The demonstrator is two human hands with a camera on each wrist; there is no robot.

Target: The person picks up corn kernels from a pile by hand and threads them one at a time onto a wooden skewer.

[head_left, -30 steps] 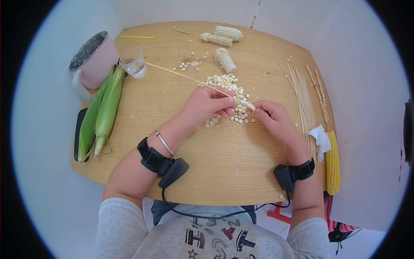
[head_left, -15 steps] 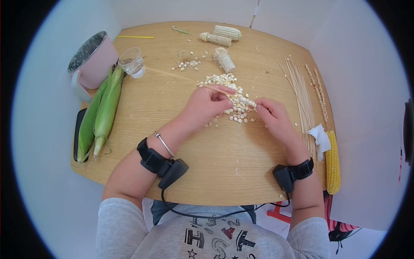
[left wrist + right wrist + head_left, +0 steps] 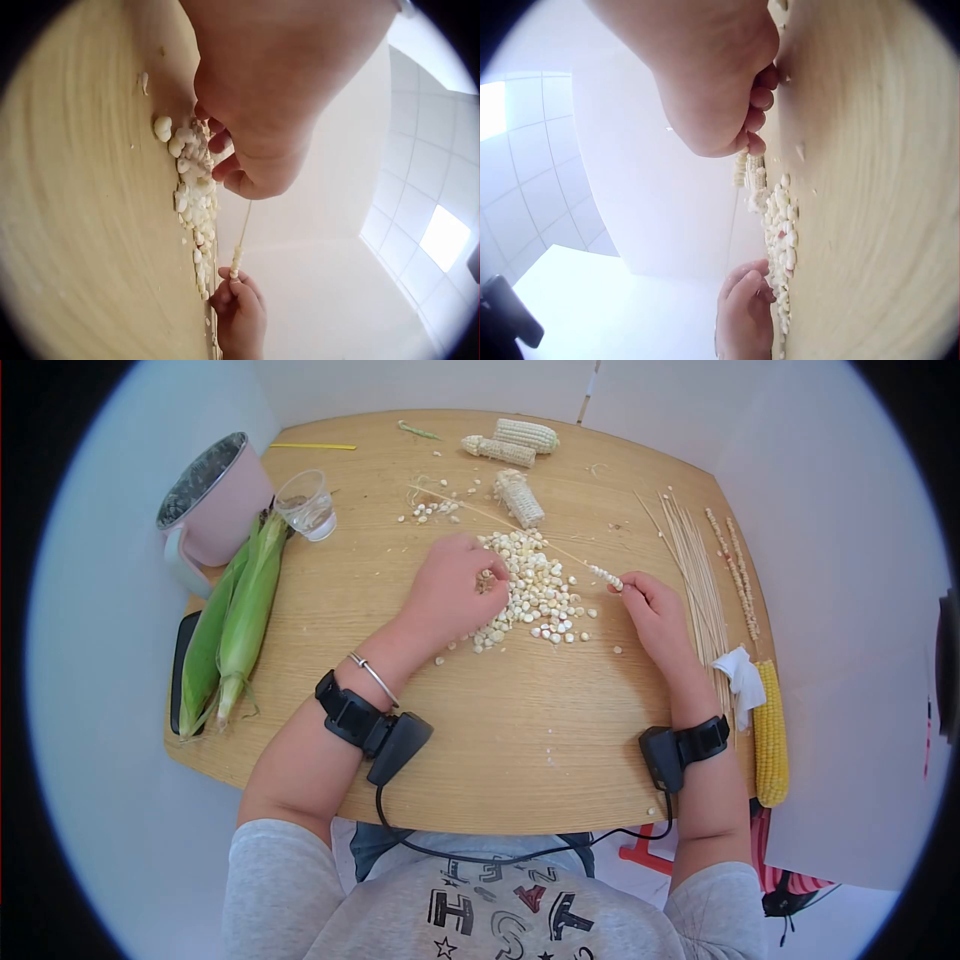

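Pale corn kernels (image 3: 540, 582) lie in a loose pile mid-table in the head view. My left hand (image 3: 448, 588) is at the pile's left side, fingers bent loosely down to the kernels; whether a kernel is between them I cannot tell. To the right of the pile, my right hand (image 3: 655, 622) pinches a thin wooden skewer (image 3: 562, 551) near one end. Several threaded kernels (image 3: 605, 576) sit next to those fingertips, and the bare length slants up and left over the pile. In the left wrist view, the right hand (image 3: 241, 311) holds the kernel-covered end upward.
White corncobs (image 3: 520, 498) lie behind the pile. Bare skewers (image 3: 695, 565), two filled skewers (image 3: 742, 575), a white tissue (image 3: 740, 678) and a yellow cob (image 3: 770, 735) line the right. At left are green husked corn (image 3: 250, 615), a glass (image 3: 308, 510) and a pink pot (image 3: 225, 505).
My left hand has let go of the skewer and moved left and down to the kernels. My right hand has drawn the skewer to the right, away from the left hand.
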